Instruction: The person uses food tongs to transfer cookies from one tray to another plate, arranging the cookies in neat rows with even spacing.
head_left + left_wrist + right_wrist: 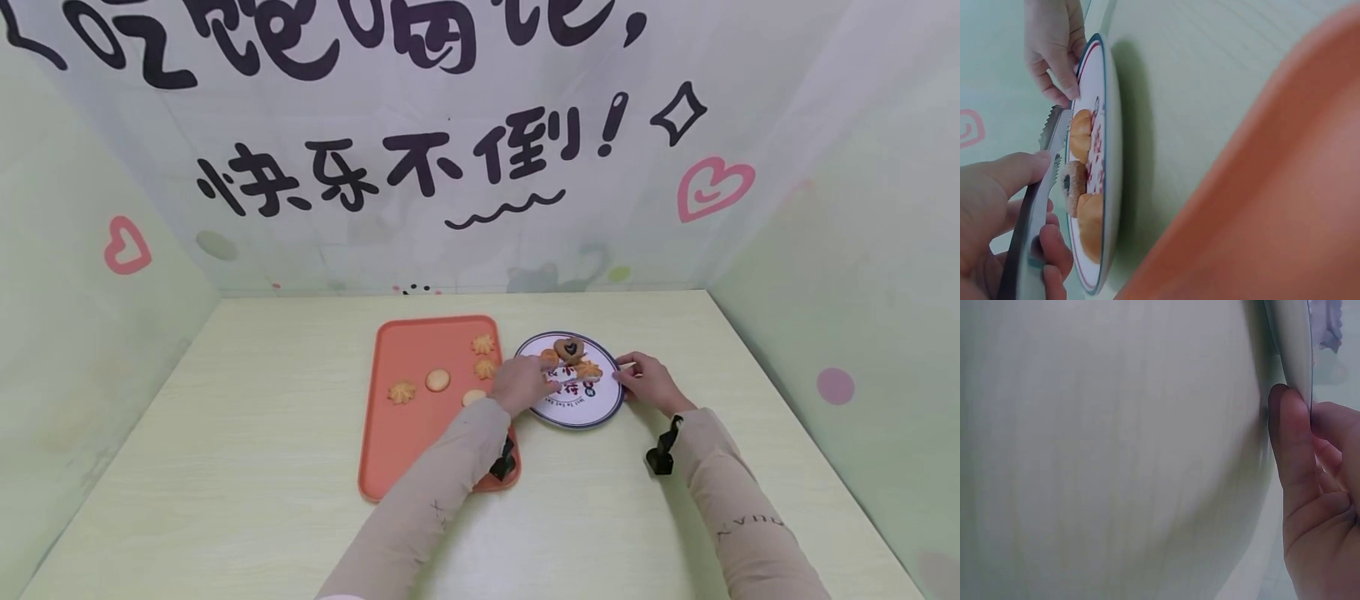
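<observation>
My left hand (522, 385) holds metal tongs (1034, 215) with serrated tips, reaching over a round white plate (568, 418) with a dark blue rim. Thumb and fingers of my right hand (651, 383) pinch the plate's right edge; in the right wrist view this hand (1319, 481) grips the rim from both faces. On the plate lie a brown heart-shaped cookie (567, 347) with a dark centre, a golden ridged cookie (590, 367) and another golden cookie (550, 357), partly behind the left fingers. Close to the cookies, the tongs' tips show nothing clearly held between them.
Left of the plate, an orange tray (420, 446) lies under my left forearm. It carries flower-shaped cookies (402, 392) and round cookies (437, 380), several in all. A printed cloth wall (450, 250) stands behind the pale wooden table (247, 433), with side walls left and right.
</observation>
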`<state>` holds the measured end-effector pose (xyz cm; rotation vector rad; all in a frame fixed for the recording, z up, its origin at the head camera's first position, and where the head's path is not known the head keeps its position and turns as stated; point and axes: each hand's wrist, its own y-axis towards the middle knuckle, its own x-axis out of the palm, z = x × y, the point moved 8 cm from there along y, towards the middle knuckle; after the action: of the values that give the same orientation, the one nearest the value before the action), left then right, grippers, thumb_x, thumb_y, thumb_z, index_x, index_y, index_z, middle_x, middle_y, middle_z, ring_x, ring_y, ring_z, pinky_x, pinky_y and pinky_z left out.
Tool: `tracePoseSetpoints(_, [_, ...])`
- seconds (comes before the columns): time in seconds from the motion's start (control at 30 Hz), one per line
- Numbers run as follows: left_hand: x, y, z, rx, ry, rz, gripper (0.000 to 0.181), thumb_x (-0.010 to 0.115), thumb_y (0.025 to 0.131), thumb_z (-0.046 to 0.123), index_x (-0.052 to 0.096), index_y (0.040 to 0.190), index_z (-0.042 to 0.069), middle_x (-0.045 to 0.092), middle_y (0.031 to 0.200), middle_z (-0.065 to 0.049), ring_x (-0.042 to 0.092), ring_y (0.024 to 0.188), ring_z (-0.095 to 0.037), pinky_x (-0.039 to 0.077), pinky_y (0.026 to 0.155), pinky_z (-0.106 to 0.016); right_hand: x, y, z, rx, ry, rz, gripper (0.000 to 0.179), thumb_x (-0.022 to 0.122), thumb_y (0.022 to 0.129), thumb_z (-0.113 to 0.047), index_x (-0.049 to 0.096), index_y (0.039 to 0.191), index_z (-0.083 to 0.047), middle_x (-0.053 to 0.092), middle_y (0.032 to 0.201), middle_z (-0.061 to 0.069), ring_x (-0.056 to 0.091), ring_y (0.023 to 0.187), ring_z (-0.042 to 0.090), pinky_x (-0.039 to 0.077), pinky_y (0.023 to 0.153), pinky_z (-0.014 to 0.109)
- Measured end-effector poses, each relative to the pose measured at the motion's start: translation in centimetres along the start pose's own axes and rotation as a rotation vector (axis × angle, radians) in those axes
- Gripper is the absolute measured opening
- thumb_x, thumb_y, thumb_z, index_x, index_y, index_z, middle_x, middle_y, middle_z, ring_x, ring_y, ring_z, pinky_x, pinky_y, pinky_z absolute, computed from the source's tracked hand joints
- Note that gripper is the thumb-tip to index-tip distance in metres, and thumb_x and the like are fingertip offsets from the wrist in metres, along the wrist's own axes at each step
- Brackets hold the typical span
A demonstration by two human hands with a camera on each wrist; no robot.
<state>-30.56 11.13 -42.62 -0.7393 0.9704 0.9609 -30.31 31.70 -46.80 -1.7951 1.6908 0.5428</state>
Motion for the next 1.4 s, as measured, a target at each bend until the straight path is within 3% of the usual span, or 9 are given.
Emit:
tracePoseSetpoints(0.1, [-0.7,-0.1,-0.7,-0.014,-0.054,-0.006,0.042,0.062,0.080,0.040,0.059,0.119,0.025,0.062,0.108,0.004,0.057,0.086,-0.013,0.041,0.062,-0.025,0.0,-0.1,-0.2,-0.010,0.004,0.003,0.033,0.054,0.088,-0.012,0.046,0.115,0.006,0.057,0.080,0.012,0.054,0.061,0.014,0.044,0.057,0.026])
tracePoseSetpoints(0.23, [-2.4,-0.5,-1.8,-0.022,-0.069,0.007,0.045,0.061,0.080,0.044,0.059,0.119,0.023,0.065,0.082,0.002,0.049,0.057,-0.009,0.033,0.047,-0.023,0.1,-0.1,-0.3,-0.012,0.001,0.001,0.033,0.054,0.088,-0.011,0.046,0.115,0.007,0.057,0.080,0.012,0.053,0.061,0.014,0.043,0.056,0.026])
tracePoseSetpoints(0.33, [-3.7,-1.0,-2.5,0.002,-0.047,0.011,0.047,0.059,0.080,0.046,0.058,0.120,0.022,0.050,0.054,0.002,0.032,0.042,-0.008,0.026,0.040,-0.022,0.1,-0.1,-0.3,-0.002,0.000,0.002,0.032,0.054,0.089,-0.011,0.046,0.115,0.006,0.056,0.079,0.012,0.053,0.061,0.014,0.043,0.056,0.025])
tracePoseSetpoints(0.43, [-5.0,-1.4,-3.1,0.025,-0.027,0.008,0.047,0.059,0.081,0.045,0.057,0.121,0.021,0.039,0.044,0.004,0.029,0.040,-0.008,0.025,0.040,-0.022,0.1,-0.1,-0.3,-0.009,0.000,0.000,0.033,0.053,0.089,-0.011,0.045,0.116,0.007,0.056,0.080,0.012,0.053,0.061,0.014,0.044,0.056,0.026])
tracePoseSetpoints(0.63, [-6.5,-2.2,-4.6,0.064,-0.072,0.009,0.045,0.061,0.081,0.040,0.057,0.121,0.018,0.062,0.070,0.003,0.049,0.054,-0.007,0.036,0.046,-0.023,0.1,-0.1,-0.3,0.015,-0.006,0.003,0.033,0.053,0.089,-0.011,0.046,0.116,0.006,0.056,0.081,0.012,0.053,0.062,0.015,0.044,0.057,0.026])
tracePoseSetpoints(0.8, [-7.3,-3.7,-6.6,0.071,-0.090,0.034,0.044,0.061,0.081,0.041,0.058,0.119,0.020,0.061,0.108,0.006,0.057,0.076,-0.005,0.045,0.064,-0.026,0.2,-0.2,-0.4,0.005,0.002,0.004,0.033,0.054,0.089,-0.011,0.046,0.115,0.007,0.056,0.081,0.013,0.054,0.062,0.015,0.044,0.057,0.026])
tracePoseSetpoints(1.0, [-7.8,-5.4,-9.2,0.068,-0.081,0.067,0.043,0.059,0.080,0.047,0.060,0.117,0.024,0.060,0.107,0.009,0.051,0.072,-0.006,0.042,0.063,-0.025,0.1,-0.2,-0.3,0.007,0.005,0.002,0.033,0.053,0.089,-0.012,0.046,0.116,0.006,0.056,0.081,0.013,0.053,0.062,0.015,0.044,0.057,0.026])
tracePoseSetpoints(1.23, [-8.0,-7.4,-12.7,0.034,-0.116,0.060,0.042,0.061,0.081,0.042,0.058,0.119,0.025,0.053,0.064,0.005,0.042,0.053,-0.012,0.030,0.045,-0.027,0.2,0.0,0.1,0.011,-0.004,0.000,0.035,0.053,0.089,-0.014,0.045,0.117,0.006,0.055,0.082,0.012,0.053,0.063,0.015,0.044,0.058,0.027])
tracePoseSetpoints(1.4, [-8.3,-8.4,-15.5,0.001,-0.108,0.088,0.042,0.061,0.080,0.043,0.058,0.119,0.026,0.051,0.057,0.003,0.041,0.047,-0.013,0.028,0.042,-0.026,0.2,0.2,0.3,0.006,-0.006,0.001,0.035,0.053,0.089,-0.014,0.045,0.118,0.006,0.055,0.082,0.012,0.053,0.064,0.015,0.043,0.058,0.027])
